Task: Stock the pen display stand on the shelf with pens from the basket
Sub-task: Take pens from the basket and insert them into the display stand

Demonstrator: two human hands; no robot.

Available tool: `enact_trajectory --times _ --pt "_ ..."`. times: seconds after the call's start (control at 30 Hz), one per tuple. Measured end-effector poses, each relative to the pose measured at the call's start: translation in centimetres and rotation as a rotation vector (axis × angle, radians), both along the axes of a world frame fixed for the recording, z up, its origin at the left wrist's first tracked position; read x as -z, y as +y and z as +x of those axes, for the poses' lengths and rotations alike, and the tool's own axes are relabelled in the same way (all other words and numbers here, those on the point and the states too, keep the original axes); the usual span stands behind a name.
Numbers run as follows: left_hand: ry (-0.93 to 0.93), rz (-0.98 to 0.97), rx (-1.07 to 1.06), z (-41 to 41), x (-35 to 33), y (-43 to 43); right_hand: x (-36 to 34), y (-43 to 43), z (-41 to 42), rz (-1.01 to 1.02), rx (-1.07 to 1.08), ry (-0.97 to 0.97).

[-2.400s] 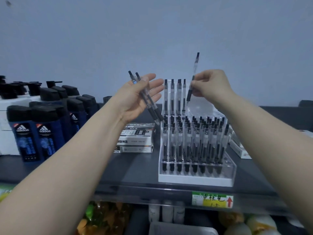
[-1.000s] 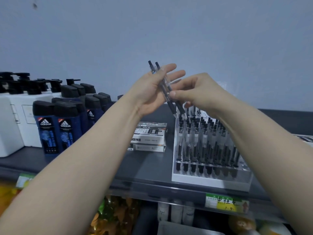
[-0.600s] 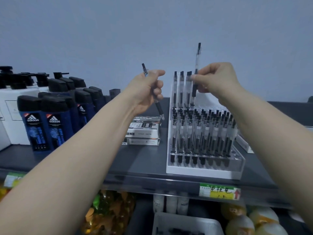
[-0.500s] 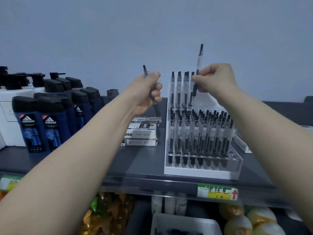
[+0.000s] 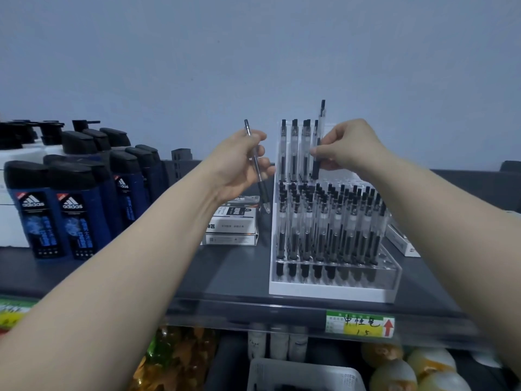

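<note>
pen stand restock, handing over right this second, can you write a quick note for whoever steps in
Hands: left hand holds a spare pen beside the pen stand; right hand pinches a second pen upright, tip down at the back row.
Done: lower rows mostly filled, a few pens in the back row; the stand sits on the shelf.
Left: seat the second pen, then the spare, then fetch more from the basket below.

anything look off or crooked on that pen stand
Nothing spilled or broken. The stand is just unevenly filled: its top row holds pens only at the left end, and the front right holes are bare. The pen in the right hand sits higher than its neighbours, not yet seated.
</note>
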State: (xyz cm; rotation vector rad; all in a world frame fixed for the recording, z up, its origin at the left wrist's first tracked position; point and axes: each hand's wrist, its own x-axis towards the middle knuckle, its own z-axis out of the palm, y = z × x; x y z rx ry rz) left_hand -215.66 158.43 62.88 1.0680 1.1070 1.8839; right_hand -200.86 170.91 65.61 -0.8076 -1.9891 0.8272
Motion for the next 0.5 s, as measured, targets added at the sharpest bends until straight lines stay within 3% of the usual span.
enact_trajectory --times 0.13,0.5 --pt "0.074 0.021 0.013 0.1 -0.1 -0.2 0.5 0.0 0.2 0.022 0.018 -0.173" --pt "0.076 0.063 -0.099 0.2 0.3 -1.1 0.1 -1.1 0.9 -0.045 0.052 -0.350"
